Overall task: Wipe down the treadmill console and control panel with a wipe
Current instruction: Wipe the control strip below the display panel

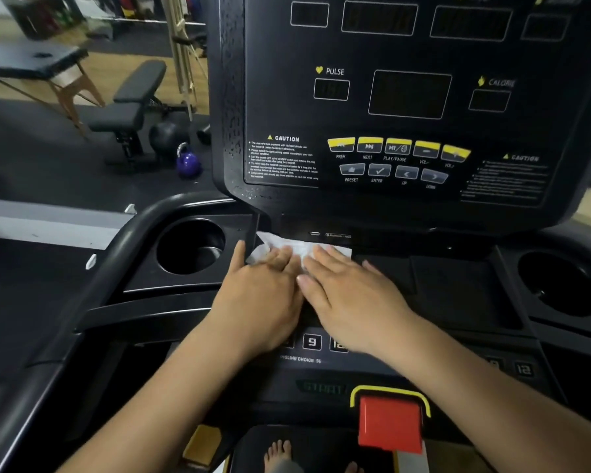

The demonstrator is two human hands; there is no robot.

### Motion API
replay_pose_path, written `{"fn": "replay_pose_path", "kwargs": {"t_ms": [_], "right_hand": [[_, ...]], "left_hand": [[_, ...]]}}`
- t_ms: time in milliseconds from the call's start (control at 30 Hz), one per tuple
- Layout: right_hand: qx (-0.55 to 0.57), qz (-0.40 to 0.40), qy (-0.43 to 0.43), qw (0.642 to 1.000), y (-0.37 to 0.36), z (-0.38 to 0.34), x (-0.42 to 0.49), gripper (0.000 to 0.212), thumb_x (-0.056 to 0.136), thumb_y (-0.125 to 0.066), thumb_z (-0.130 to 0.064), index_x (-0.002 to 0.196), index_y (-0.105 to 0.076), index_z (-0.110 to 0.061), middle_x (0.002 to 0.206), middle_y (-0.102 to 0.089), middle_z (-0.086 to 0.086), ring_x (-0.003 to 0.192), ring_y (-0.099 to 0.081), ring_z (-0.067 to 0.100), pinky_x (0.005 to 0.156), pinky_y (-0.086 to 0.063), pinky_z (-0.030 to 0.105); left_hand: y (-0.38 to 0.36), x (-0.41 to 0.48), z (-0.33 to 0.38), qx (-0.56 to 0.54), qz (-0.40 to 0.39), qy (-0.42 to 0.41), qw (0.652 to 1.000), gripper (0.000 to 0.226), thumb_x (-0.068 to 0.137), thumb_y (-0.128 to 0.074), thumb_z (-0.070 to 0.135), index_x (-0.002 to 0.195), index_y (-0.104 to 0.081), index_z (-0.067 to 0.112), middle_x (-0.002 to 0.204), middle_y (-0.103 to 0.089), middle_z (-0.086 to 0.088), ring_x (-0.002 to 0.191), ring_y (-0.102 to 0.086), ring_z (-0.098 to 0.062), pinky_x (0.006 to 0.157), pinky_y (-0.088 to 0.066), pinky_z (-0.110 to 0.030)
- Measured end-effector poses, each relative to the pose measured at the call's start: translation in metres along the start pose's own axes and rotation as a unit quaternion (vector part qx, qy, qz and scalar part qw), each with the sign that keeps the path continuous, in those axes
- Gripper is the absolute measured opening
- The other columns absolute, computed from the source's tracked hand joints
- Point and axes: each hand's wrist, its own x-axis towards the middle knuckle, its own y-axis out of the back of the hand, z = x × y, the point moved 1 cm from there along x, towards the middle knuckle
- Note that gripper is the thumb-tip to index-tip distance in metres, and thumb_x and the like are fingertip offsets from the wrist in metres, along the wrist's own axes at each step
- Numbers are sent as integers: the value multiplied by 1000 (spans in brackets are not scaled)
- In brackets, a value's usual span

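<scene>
A white wipe (301, 247) lies flat on the black shelf just under the upright treadmill console (406, 97). My left hand (263, 298) and my right hand (352, 295) press side by side on the wipe, fingers extended flat, covering its near half. The wipe's far edge and left corner stick out beyond my fingertips. Below my hands runs the control panel (313, 343) with numbered incline keys, partly hidden by my wrists. Droplets glisten on the console's left border.
A cup holder (191, 247) sits left of the wipe, another (563, 285) at the right. A red safety key (389, 425) in a yellow frame is near the front. The black handlebar (93, 285) curves at left. A bench, kettlebells and a folding table stand beyond.
</scene>
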Motion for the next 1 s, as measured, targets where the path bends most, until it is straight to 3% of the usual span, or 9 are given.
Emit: {"fn": "replay_pose_path", "kwargs": {"t_ms": [133,267,367,533,633,700,867,1000], "right_hand": [[6,-59,33,998,8,-8,-44,68,92,-2,-60,145,-36,-33,158,-24,-13,145,-13,3,119,-7,46],[-43,-42,24,998,13,-7,-19,77,88,0,-64,137,-48,-29,151,-38,-11,141,-31,11,117,-11,53],[-42,-2,15,999,9,-7,2,67,95,-9,-60,140,-42,-24,155,-30,-7,144,-20,10,117,-11,50],[-47,-23,52,997,-1,-15,-42,77,91,-1,-62,147,-36,-21,157,-29,-1,146,-17,11,120,5,44],[-45,-15,42,998,1,-10,-25,74,91,-4,-61,145,-36,-25,158,-27,-3,146,-14,10,119,5,47],[-46,4,33,998,4,-6,-4,67,95,-8,-57,143,-40,-23,156,-30,-3,145,-16,11,118,1,48],[-54,-8,68,996,7,-13,-32,81,87,3,-61,135,-51,-24,147,-45,0,139,-31,13,119,6,47],[-42,-2,49,998,6,-11,-25,79,87,1,-63,141,-45,-26,153,-35,-7,143,-21,8,117,9,52]], "left_hand": [[6,-37,3,-51,20,-34,998,82,82,11,54,139,-45,33,153,-39,6,138,-38,-11,122,-8,-40],[-2,-25,-2,-65,3,-15,998,89,77,17,52,152,-25,30,161,-21,7,147,-17,-7,121,-6,-44],[-7,-8,0,-42,31,-12,999,90,76,18,47,154,-19,23,162,-19,1,148,-14,-10,121,-11,-44],[-10,-42,7,-72,24,-55,996,82,86,6,49,147,-37,15,157,-31,-8,147,-22,-17,122,-7,-37],[-15,-26,2,-58,18,-53,997,88,81,13,46,151,-26,10,159,-24,-13,149,-16,-20,122,-6,-38],[-18,-6,-2,-52,36,-43,997,91,76,18,43,153,-21,12,161,-21,-11,150,-13,-19,121,-9,-37],[-2,-33,6,-53,35,-75,995,85,81,11,45,142,-44,21,152,-41,-5,144,-29,-16,121,-9,-36],[-3,-30,0,-58,9,-34,998,89,77,14,48,149,-33,24,158,-29,0,147,-22,-10,121,1,-46]]}}
